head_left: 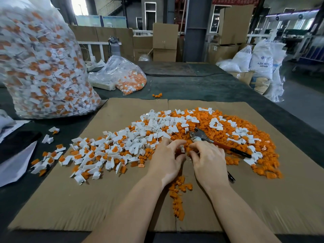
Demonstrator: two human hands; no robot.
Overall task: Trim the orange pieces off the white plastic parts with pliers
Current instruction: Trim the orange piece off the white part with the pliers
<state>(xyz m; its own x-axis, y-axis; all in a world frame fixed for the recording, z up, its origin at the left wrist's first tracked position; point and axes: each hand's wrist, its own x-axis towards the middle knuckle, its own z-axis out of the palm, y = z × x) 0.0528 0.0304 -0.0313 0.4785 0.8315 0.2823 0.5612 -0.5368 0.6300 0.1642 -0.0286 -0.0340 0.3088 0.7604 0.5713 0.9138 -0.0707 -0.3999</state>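
Observation:
A wide heap of white plastic parts (154,127), many with orange pieces, and loose orange offcuts (245,151) covers the brown cardboard sheet (87,204). At the heap's near edge my left hand (166,158) and my right hand (208,158) meet with curled fingers around one small white part (182,148). The pliers (201,135), with metal jaws and red-black handles, stick out beyond my right hand; one handle (231,177) shows under its wrist. Which fingers hold the part is hidden.
A tall clear bag of untrimmed white-and-orange parts (42,64) stands at the left. A smaller bag with orange pieces (126,76) lies behind the cardboard. Papers (15,162) lie at the left edge. Boxes and white sacks (261,60) stand beyond the table.

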